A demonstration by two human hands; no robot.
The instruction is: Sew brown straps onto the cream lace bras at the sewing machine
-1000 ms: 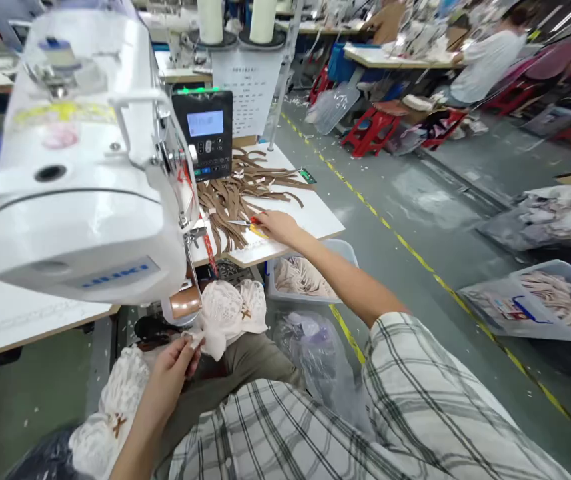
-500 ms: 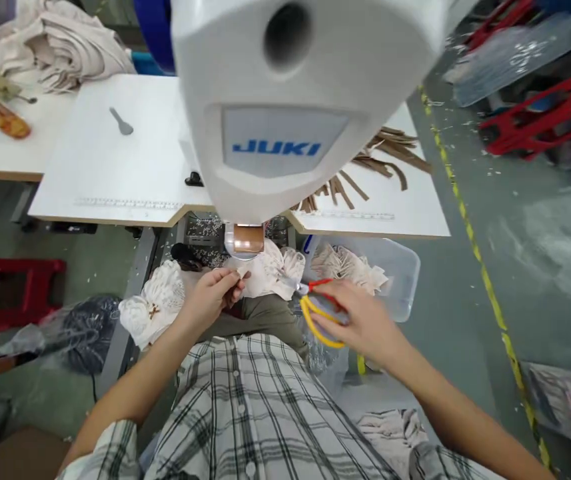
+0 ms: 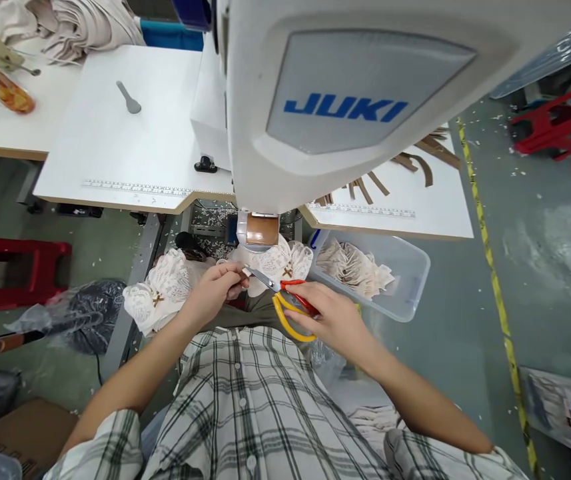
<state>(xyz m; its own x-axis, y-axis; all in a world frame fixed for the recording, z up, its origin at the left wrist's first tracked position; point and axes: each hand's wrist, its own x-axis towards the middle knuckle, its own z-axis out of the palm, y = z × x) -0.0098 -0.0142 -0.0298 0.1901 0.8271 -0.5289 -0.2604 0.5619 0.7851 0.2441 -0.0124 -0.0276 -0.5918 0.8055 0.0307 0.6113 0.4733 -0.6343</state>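
My right hand [image 3: 332, 319] grips scissors [image 3: 295, 317] with one red and one yellow handle loop. Their metal blades point left and reach the fingertips of my left hand [image 3: 220, 287]. Between thumb and forefinger, that hand pinches the edge of a small cream fabric piece [image 3: 246, 272], too small to make out fully. A white lace garment [image 3: 285, 261] with a brown bow lies under the sewing machine's arm end, just beyond the blades. More white lace [image 3: 158, 293], also with a brown bow, bunches up left of my left hand.
Above my hands hangs the large white sewing machine head [image 3: 345, 93]. A clear plastic bin [image 3: 412, 277] with folded cream pieces stands to the right. Brown strips [image 3: 365, 190] lie on the white table [image 3: 160, 120], near its edge. A red stool [image 3: 15, 267] is at left.
My right hand has brought the scissors leftward, so the blades now meet the piece at my left fingertips. The camera view has shifted, with the machine head appearing further right and larger.
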